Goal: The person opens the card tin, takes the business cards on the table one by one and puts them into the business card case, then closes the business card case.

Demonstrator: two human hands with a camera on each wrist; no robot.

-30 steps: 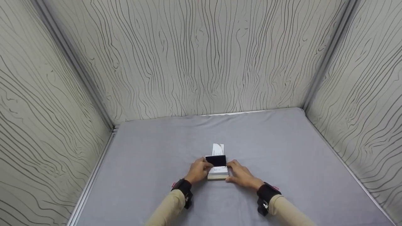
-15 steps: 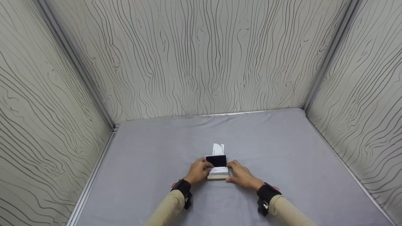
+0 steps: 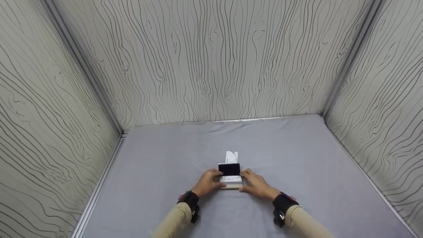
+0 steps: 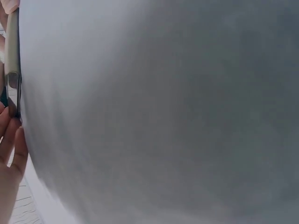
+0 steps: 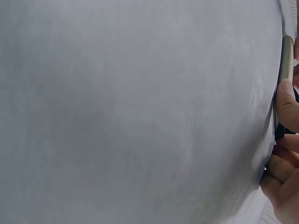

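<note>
A small card case (image 3: pixel 231 187) with a pale tan front edge stands on the grey cloth in the head view, its black-lined lid (image 3: pixel 229 169) raised at the back. White printed cards (image 3: pixel 231 178) lie stacked in it. My left hand (image 3: pixel 207 182) holds the left side, thumb at the front edge and fingertips beside the lid. From the right, my right hand (image 3: pixel 257 185) grips the case between its thumb at the front corner and fingers near the hinge. Both wrist views catch only the case's tan edge (image 4: pixel 14 46) and some fingers at the frame's border.
Behind the lid a white printed card (image 3: pixel 231 156) shows, its near end hidden by the lid. The grey cloth (image 3: pixel 172 148) covers the table, with wood-patterned panels (image 3: pixel 211 66) on three sides.
My left thumb has come down to the case's front edge, and the left fingers have drawn back a little from the cards. The right hand keeps its hold; the head view shifts slightly.
</note>
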